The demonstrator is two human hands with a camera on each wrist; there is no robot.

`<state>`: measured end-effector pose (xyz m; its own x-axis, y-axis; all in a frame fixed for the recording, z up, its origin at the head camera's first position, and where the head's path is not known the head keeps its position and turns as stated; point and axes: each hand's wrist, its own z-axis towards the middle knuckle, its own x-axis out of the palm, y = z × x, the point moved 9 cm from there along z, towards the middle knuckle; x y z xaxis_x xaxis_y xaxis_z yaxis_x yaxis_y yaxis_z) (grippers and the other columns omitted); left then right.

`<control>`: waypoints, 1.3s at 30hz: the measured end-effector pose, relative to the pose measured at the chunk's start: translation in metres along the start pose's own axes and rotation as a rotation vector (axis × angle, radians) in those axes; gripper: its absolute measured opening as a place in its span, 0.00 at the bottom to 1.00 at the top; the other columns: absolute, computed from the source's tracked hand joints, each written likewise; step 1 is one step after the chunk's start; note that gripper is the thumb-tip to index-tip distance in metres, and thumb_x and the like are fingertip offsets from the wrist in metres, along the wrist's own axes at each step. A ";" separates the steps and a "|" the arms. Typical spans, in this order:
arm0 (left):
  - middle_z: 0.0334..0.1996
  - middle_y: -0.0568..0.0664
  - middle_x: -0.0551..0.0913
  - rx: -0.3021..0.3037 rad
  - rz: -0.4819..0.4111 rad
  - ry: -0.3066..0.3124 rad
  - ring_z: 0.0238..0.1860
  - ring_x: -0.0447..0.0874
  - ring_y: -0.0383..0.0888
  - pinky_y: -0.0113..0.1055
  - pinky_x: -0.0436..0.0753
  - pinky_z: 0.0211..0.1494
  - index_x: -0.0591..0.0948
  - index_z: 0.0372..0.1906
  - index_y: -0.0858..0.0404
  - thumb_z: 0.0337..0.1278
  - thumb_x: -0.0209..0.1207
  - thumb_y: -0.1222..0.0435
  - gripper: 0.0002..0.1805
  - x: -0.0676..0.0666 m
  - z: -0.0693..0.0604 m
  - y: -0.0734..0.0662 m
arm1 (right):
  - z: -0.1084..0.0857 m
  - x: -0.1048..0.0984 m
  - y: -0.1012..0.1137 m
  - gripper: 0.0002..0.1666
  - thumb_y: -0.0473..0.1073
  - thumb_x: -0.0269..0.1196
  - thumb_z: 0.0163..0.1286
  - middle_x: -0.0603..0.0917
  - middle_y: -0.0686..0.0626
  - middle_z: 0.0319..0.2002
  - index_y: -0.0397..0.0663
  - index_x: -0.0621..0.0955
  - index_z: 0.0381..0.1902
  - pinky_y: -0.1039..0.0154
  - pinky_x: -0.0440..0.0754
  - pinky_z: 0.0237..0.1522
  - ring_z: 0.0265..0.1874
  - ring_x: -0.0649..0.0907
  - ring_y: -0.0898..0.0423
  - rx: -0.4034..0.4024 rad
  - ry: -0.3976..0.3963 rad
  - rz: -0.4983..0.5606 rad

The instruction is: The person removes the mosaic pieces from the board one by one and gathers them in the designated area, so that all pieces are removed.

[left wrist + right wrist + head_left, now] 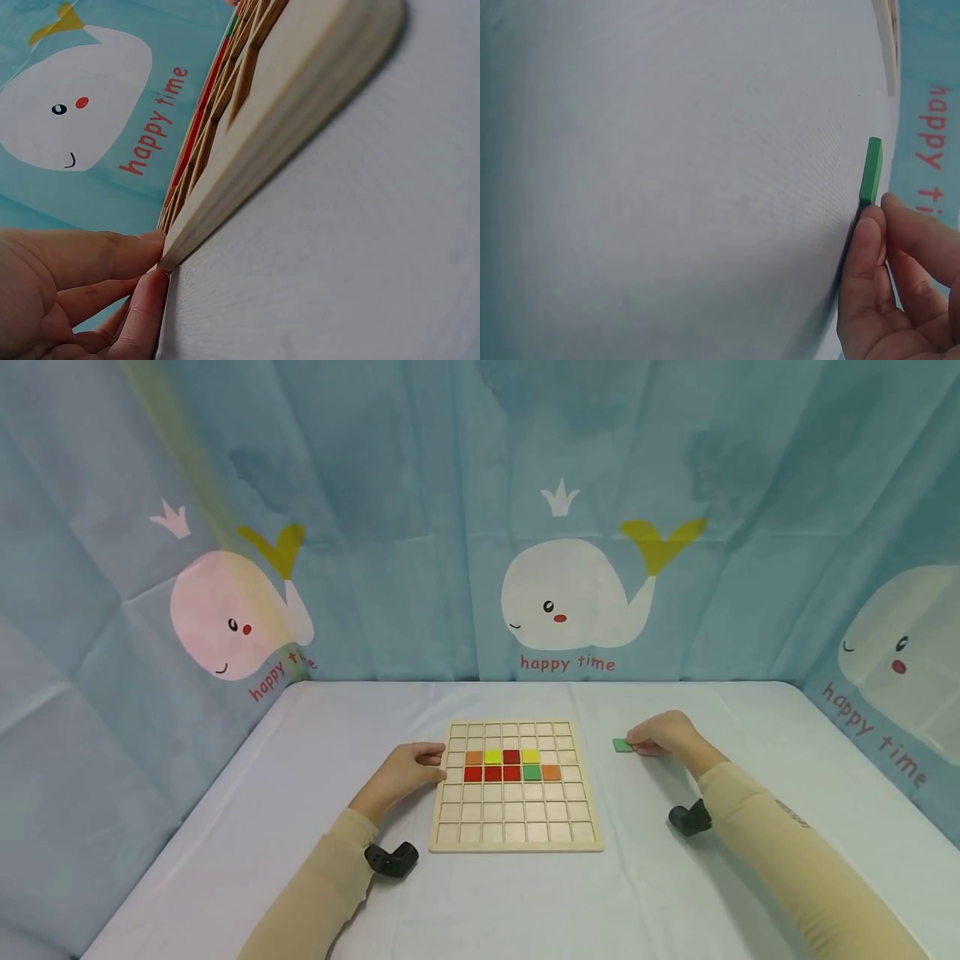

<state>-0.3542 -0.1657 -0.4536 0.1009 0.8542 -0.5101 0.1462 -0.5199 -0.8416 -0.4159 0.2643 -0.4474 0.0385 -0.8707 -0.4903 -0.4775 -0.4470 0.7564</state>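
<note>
**My right hand (666, 734) pinched a green tile (622, 745) beside the wooden board (513, 833)**

I had the tile by one edge, between my right thumb and fingertips, so the fingers were drawn nearly together and most of the green square stuck out past them. It was to the right of the board, well apart from its frame and towards the far side of the table (513, 902). I could not tell whether it touched the white cloth or hung just above it.

My left hand (401, 774) was at the board's left side. Its thumb and forefinger were fairly straight and a little spread, their tips touching the outer edge rather than curling round it.

The board lay flat, its grid facing up. Nine tiles sat in two neighbouring rows. The farther row ran, left to right, orange, yellow, dark red, yellow; the nearer one ran three reds (492, 773), a green (532, 772) and an orange (551, 772).

I wore beige sleeves (795, 852), with a black device (392, 860) at my left wrist and another (690, 817) at my right. Behind the table hung a blue curtain (390, 460) printed with whales (577, 602) and the words "happy time".
</note>
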 end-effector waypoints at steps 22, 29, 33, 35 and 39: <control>0.49 0.54 0.83 -0.009 0.000 0.003 0.51 0.79 0.47 0.42 0.77 0.58 0.77 0.65 0.64 0.56 0.66 0.69 0.29 -0.001 -0.001 -0.001 | -0.021 -0.007 0.017 0.27 0.44 0.67 0.67 0.88 0.55 0.31 0.33 0.79 0.59 0.70 0.85 0.38 0.27 0.84 0.65 -0.067 0.025 -0.042; 0.51 0.54 0.83 -0.016 0.011 -0.004 0.54 0.79 0.48 0.44 0.76 0.61 0.77 0.65 0.63 0.56 0.66 0.68 0.29 -0.003 -0.003 0.002 | -0.041 0.000 0.038 0.28 0.42 0.68 0.66 0.87 0.58 0.28 0.28 0.78 0.58 0.69 0.85 0.40 0.27 0.85 0.67 -0.205 0.091 0.051; 0.51 0.55 0.83 -0.021 0.017 0.013 0.55 0.79 0.48 0.44 0.76 0.61 0.77 0.65 0.62 0.56 0.67 0.67 0.29 -0.002 -0.004 0.003 | -0.047 0.008 0.039 0.28 0.40 0.68 0.66 0.88 0.57 0.28 0.25 0.78 0.58 0.67 0.86 0.41 0.28 0.86 0.66 -0.219 0.137 0.079; 0.52 0.55 0.83 -0.022 0.010 0.020 0.55 0.79 0.48 0.44 0.76 0.61 0.77 0.65 0.62 0.56 0.67 0.67 0.29 -0.001 -0.003 0.003 | -0.049 0.012 0.039 0.28 0.40 0.67 0.66 0.88 0.56 0.28 0.25 0.78 0.57 0.66 0.86 0.43 0.28 0.86 0.66 -0.220 0.156 0.084; 0.51 0.55 0.83 -0.006 -0.001 0.023 0.55 0.79 0.49 0.44 0.75 0.62 0.77 0.65 0.62 0.57 0.66 0.67 0.29 0.001 -0.002 0.000 | -0.050 0.015 0.038 0.28 0.41 0.67 0.67 0.88 0.56 0.29 0.25 0.78 0.58 0.65 0.86 0.43 0.28 0.86 0.66 -0.211 0.157 0.084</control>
<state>-0.3524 -0.1647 -0.4534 0.1234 0.8543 -0.5049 0.1525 -0.5191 -0.8410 -0.3895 0.2240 -0.4049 0.1497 -0.9204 -0.3612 -0.2918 -0.3901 0.8733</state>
